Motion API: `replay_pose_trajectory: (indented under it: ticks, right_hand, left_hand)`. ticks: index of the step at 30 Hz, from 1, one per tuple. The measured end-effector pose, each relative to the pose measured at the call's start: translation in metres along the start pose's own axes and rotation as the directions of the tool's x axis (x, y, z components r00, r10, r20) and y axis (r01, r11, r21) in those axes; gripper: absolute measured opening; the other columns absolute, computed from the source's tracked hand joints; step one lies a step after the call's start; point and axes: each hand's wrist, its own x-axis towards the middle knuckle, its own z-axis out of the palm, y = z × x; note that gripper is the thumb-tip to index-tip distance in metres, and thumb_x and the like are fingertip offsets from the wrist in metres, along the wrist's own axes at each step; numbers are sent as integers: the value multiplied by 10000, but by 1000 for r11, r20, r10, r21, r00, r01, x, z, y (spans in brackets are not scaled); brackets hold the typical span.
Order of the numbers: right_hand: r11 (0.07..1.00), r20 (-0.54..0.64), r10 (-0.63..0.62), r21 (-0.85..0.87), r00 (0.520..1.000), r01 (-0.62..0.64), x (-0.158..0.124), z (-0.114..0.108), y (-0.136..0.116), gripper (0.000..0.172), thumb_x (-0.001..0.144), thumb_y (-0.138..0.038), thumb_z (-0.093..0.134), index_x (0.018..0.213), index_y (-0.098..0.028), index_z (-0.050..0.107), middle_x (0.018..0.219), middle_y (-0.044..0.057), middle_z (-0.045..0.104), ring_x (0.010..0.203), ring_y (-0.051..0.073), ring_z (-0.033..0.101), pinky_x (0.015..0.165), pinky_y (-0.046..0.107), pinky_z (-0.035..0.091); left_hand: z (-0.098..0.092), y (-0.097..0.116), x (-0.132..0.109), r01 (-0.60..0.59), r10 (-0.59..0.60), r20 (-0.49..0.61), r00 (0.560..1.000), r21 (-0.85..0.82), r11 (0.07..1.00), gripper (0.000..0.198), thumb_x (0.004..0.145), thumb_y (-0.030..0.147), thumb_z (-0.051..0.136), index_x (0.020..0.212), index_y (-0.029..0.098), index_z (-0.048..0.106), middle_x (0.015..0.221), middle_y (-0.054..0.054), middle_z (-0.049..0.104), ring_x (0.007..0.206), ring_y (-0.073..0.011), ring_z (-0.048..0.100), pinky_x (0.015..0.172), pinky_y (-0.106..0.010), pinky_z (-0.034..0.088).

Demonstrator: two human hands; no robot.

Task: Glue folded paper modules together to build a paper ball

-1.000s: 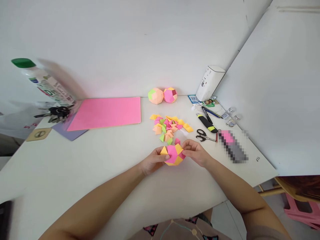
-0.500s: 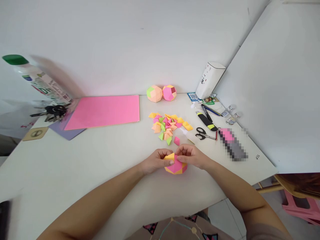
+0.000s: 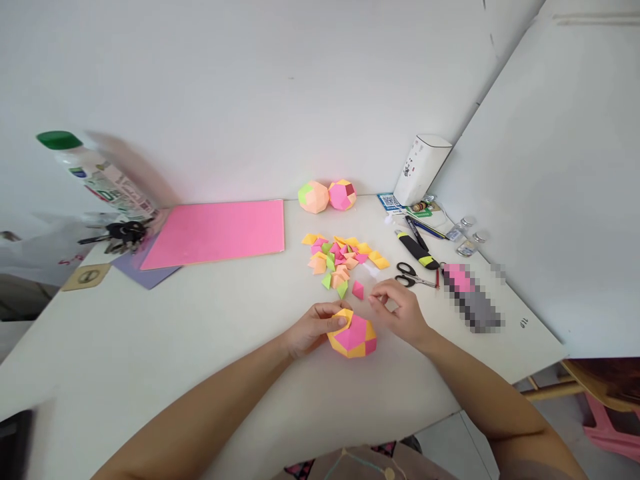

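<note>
My left grip (image 3: 314, 331) is clasped on a pink-and-yellow paper ball (image 3: 357, 338), thumb over a yellow part; whether the ball touches the counter (image 3: 240, 420) I cannot tell. My right grip (image 3: 373, 297) is apart from it, fingers curled; I cannot tell whether they pinch anything. Just beyond lie a single pink piece (image 3: 358, 290) and a heap of folded paper pieces (image 3: 342, 253), with scissors (image 3: 418, 279) and a black-and-yellow tool (image 3: 418, 251) to the right. Two finished balls (image 3: 314, 197) sit by the wall, and a pink sheet (image 3: 215, 231) lies to the left. My left fingers hide part of the ball; blurred squares mask something (image 3: 471, 303) beyond the scissors, and the frame cuts off a dark object (image 3: 15, 441) at lower left.
</note>
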Motion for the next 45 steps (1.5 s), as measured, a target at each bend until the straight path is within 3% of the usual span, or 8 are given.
replay_pose_trajectory:
  ticks: [3,9,13,16,22,28,38,45]
  right_hand:
    - [911,-107,-168,-397,980,113,7,-6,14,84,797,-270,568,833,-211,616,916,94,600,919,255,527,851,429,425]
    - [760,31,57,-649,998,-24,13,-8,40,359,757,-208,553,1111,-151,538,1085,154,572,1024,320,514,844,453,440]
    - [875,-95,150,-450,984,-177,16,-8,39,321,739,-178,534,1060,-177,528,1075,123,592,1005,288,550,857,445,436]
    - [951,-180,279,-81,943,-297,18,-11,27,313,702,-259,630,988,-206,516,1040,88,594,955,255,569,812,408,459]
    - [837,49,240,496,969,-232,9,-19,2,383,663,-321,743,982,-250,543,1071,62,594,907,194,575,642,282,482]
    - [833,-25,-39,551,999,47,-4,-17,-12,284,795,-395,621,999,-238,500,976,74,645,736,150,582,572,268,461]
    - [813,-90,-131,560,987,159,-9,-14,-17,290,812,-416,594,1009,-243,472,916,77,671,747,178,600,540,269,459]
    - [835,18,-129,542,992,99,-11,-10,-19,339,769,-408,654,1004,-228,489,930,88,679,846,209,631,696,354,501]
  left_hand:
    - [2,1,-1,4,-4,-2,1000,7,1000,163,739,275,667,656,134,652,785,-17,482,644,-98,454,581,-229,360]
    - [0,-3,0,44,-44,-2,999,-4,999,188,749,284,659,655,125,632,658,1,495,605,-96,469,590,-238,349]
    - [-3,-4,1,80,-82,-48,995,-41,996,187,752,297,659,679,127,628,633,-4,542,597,-104,501,602,-245,362]
    - [-5,-5,2,82,-86,-62,994,-58,995,186,744,298,666,676,130,622,631,-6,555,594,-107,511,604,-249,371]
    - [-2,-5,1,120,-119,-37,992,17,993,212,749,341,659,730,138,599,687,-12,553,629,-113,511,618,-248,368]
    - [2,-5,0,144,-142,-26,990,132,981,276,796,405,592,726,145,534,656,21,470,574,-78,417,564,-222,308]
    - [3,-9,-2,172,-162,-61,985,215,961,321,782,469,579,750,155,522,653,27,490,559,-77,420,543,-211,308]
    - [1,-9,-3,160,-159,-22,987,243,957,311,797,461,565,766,153,530,665,25,487,559,-73,409,540,-209,292]
